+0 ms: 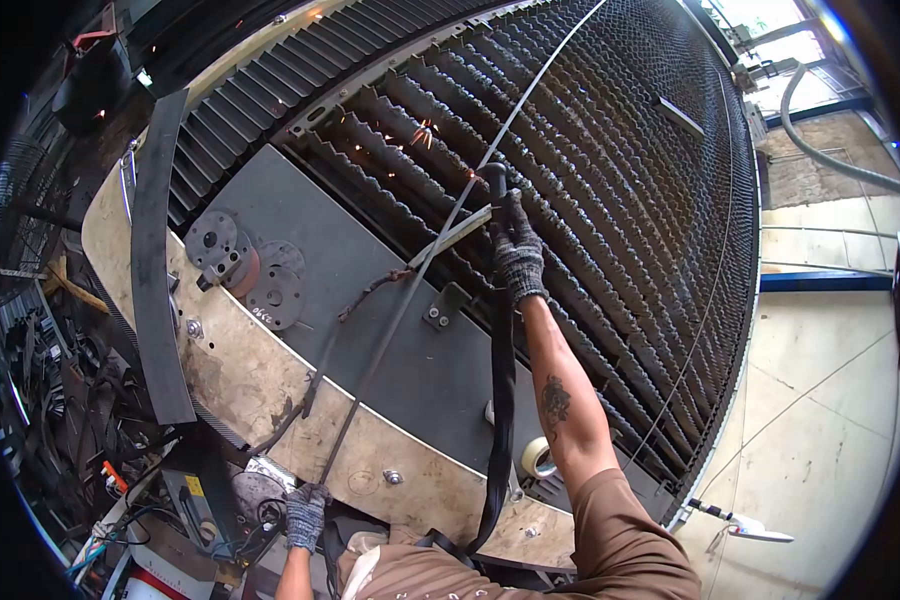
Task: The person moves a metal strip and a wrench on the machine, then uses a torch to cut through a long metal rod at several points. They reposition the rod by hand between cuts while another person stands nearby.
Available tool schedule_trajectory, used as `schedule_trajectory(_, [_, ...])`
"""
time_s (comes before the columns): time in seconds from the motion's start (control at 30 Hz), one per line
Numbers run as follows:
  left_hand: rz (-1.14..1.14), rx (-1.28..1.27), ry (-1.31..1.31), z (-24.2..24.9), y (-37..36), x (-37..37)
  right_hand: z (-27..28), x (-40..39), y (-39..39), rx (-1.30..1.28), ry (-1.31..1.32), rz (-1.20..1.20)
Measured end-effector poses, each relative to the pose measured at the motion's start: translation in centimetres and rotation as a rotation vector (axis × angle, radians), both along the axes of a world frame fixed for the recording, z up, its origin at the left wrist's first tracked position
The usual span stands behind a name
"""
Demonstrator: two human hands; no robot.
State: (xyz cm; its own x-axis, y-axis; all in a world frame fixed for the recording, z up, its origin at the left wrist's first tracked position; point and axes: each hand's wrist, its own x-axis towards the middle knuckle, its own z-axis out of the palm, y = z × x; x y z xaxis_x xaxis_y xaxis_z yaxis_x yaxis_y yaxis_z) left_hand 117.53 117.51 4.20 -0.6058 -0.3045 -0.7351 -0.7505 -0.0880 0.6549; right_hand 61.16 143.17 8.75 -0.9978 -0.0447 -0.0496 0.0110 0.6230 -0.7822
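My right hand, in a grey knitted glove, is closed round a black torch with a thick black sleeved cable hanging from it. The torch head is beside a long thin metal strip that runs diagonally over the slatted grate bed. Orange sparks fly to the left of the head. My left hand, also gloved, is low in view, its fingers closed on the strip's near end. A short pale bar crosses under the strip.
A dark grey plate carries round drilled discs and a small bracket. A curved dark metal band leans on the beige rim. A tape roll sits near my right arm. Metal scraps lie at left.
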Motion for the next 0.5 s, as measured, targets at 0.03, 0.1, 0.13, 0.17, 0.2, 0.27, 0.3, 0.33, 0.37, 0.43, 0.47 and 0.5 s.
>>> schedule_trajectory(0.03, [-0.002, -0.001, 0.000, -0.2, -0.1, 0.2, 0.0, 0.0, 0.1, 0.035, 0.020, 0.020])
schedule_trajectory(0.1, [-0.024, -0.013, 0.005, -0.9, -0.1, 0.5, -0.8, -0.1, 0.2, 0.060, 0.083, 0.031])
schedule_trajectory(0.13, [-0.020, -0.013, 0.006, -1.0, -0.1, 0.6, -1.3, -0.2, 0.4, 0.085, 0.144, 0.043])
schedule_trajectory(0.17, [-0.015, -0.011, 0.007, -1.1, -0.1, 0.7, -1.9, -0.4, 0.6, 0.084, 0.144, 0.046])
schedule_trajectory(0.2, [-0.013, -0.008, 0.006, -1.0, -0.1, 0.7, -1.9, -0.4, 0.5, 0.068, 0.134, 0.049])
schedule_trajectory(0.27, [-0.011, -0.008, -0.001, -0.7, 0.0, 0.7, -1.8, -0.3, 0.7, 0.054, 0.120, 0.045])
schedule_trajectory(0.3, [-0.006, -0.010, -0.007, -0.4, 0.1, 0.7, -0.8, -0.1, 0.2, 0.067, 0.067, 0.027])
schedule_trajectory(0.33, [-0.009, -0.008, -0.009, -0.1, 0.1, 0.4, 0.2, 0.2, -0.3, 0.080, 0.013, 0.008])
schedule_trajectory(0.37, [-0.033, -0.013, -0.018, 0.0, -0.1, -0.1, 1.2, 0.5, -0.9, 0.079, 0.013, 0.007])
schedule_trajectory(0.43, [-0.053, -0.020, -0.027, 0.0, -0.2, -0.2, 2.5, 1.3, -1.8, -0.015, -0.006, 0.010])
schedule_trajectory(0.47, [-0.017, 0.004, -0.025, -0.3, -0.1, 0.0, 2.0, 1.1, -1.5, -0.029, -0.011, 0.027])
schedule_trajectory(0.5, [0.017, 0.028, -0.024, -0.4, -0.1, 0.1, 2.0, 1.0, -1.6, -0.043, -0.016, 0.043])
